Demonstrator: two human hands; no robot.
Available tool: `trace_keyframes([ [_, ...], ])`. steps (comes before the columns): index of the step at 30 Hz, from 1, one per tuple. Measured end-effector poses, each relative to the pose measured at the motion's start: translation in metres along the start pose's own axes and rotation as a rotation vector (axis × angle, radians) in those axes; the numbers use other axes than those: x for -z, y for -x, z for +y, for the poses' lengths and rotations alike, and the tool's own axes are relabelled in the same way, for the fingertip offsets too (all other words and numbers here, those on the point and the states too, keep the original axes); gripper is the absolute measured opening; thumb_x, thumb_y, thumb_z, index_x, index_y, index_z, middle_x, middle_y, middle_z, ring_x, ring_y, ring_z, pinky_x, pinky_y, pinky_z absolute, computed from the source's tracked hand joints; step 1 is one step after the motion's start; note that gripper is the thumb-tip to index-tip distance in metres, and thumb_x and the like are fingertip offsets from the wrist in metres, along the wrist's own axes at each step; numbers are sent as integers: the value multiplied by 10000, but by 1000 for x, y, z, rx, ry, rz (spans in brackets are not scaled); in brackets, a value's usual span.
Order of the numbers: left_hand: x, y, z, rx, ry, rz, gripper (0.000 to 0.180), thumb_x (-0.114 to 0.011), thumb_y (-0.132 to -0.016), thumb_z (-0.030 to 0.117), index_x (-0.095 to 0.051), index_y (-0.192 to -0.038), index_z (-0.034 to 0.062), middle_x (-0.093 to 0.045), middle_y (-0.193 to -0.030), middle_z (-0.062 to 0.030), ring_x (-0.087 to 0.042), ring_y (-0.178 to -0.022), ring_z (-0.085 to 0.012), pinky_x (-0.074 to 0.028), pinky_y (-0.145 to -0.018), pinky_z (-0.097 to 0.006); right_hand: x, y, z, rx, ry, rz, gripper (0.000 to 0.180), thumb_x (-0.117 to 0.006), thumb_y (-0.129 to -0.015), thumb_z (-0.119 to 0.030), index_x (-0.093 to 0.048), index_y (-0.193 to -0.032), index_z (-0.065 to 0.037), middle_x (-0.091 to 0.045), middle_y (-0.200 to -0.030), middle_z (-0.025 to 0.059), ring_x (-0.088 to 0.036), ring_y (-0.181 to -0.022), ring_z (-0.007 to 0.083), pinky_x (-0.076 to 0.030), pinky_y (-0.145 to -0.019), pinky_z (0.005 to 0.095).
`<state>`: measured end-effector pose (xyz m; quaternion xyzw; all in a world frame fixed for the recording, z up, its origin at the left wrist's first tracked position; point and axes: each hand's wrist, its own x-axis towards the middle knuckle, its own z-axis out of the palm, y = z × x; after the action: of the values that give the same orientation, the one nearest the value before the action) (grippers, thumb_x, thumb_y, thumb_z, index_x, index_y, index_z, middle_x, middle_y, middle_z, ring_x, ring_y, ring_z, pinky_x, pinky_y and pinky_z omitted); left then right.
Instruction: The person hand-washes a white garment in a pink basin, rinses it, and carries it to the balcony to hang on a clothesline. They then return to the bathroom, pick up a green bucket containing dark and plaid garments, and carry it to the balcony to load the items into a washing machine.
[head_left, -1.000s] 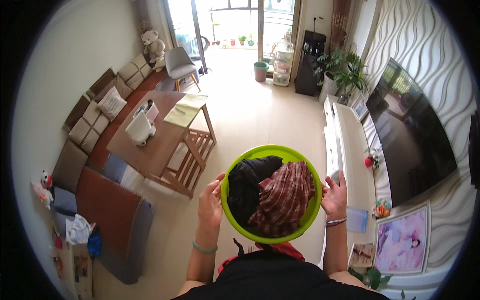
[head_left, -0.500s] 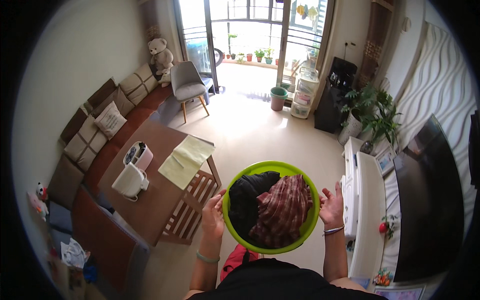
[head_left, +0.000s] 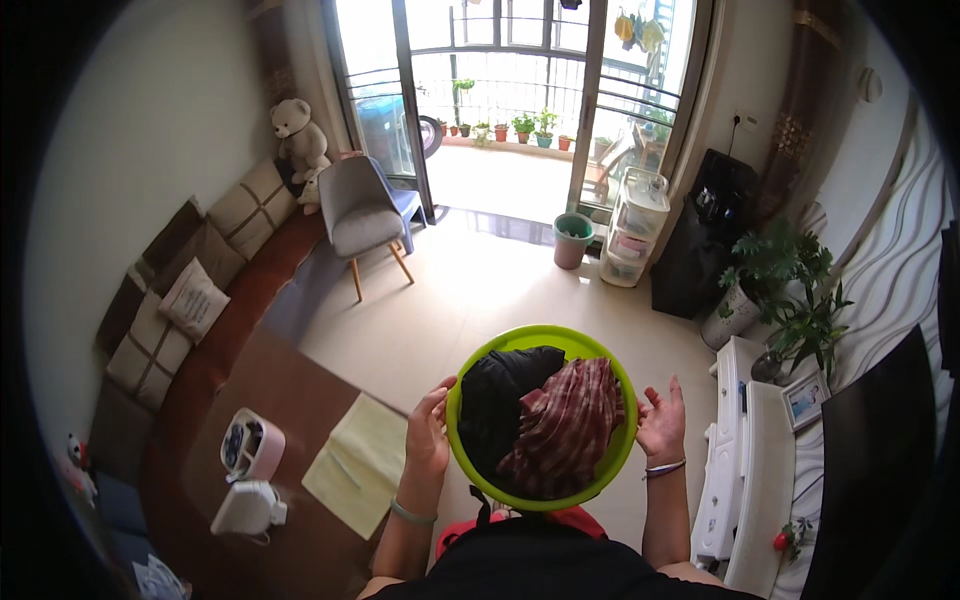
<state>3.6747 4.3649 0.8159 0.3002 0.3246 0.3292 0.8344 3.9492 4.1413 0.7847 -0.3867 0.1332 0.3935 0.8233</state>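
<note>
I carry a round lime-green basin (head_left: 541, 336) in front of my chest. Inside it lie a black garment (head_left: 505, 400) on the left and a red plaid garment (head_left: 570, 425) on the right. My left hand (head_left: 428, 430) grips the basin's left rim, with a green band on that wrist. My right hand (head_left: 662, 420) presses flat against the right rim, fingers spread upward, with a bracelet on the wrist.
A brown wooden table (head_left: 290, 400) stands at my lower left with a yellow-green cloth (head_left: 360, 465) and white appliances (head_left: 250, 480). A grey chair (head_left: 358, 215), a sofa (head_left: 190, 300), a balcony door (head_left: 500, 110), a green bucket (head_left: 573, 238), potted plants (head_left: 790, 290) and a white cabinet (head_left: 725, 470) surround the tiled floor.
My view has swung toward the balcony door while I move forward; the table has slid to my lower left. Both hands keep the same hold on the basin.
</note>
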Motion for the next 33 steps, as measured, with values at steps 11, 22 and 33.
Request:
trace_keyframes([
  [11, -49, -267, 63, -3, 4, 38, 507, -583, -828, 305, -540, -1282, 83, -533, -1239, -97, -472, -1097, -223, -358, -997, -372, -169, -253, -41, 9, 115, 14, 568, -650, -792, -628, -565, -926, -83, -579, -848, 129, -536, -740, 231, -471, -662, 309],
  [22, -106, -499, 136, -70, 48, 136, 517, -580, -833, 328, -543, -1285, 79, -516, -1263, -94, -482, -1102, -209, -367, -998, -354, -332, -489, -82, -71, 160, -116, 569, -643, -823, -590, -526, -1000, -62, -550, -944, 122, -526, -848, 234, -472, -799, 316],
  [33, -148, -783, 206, -29, -45, 99, 551, -528, -877, 374, -499, -1313, 38, -509, -1336, -126, -464, -1183, -241, -345, -1039, -344, -453, -722, -100, -64, 121, -41, 512, -630, -840, -577, -557, -905, -74, -585, -868, 124, -523, -723, 205, -466, -656, 281],
])
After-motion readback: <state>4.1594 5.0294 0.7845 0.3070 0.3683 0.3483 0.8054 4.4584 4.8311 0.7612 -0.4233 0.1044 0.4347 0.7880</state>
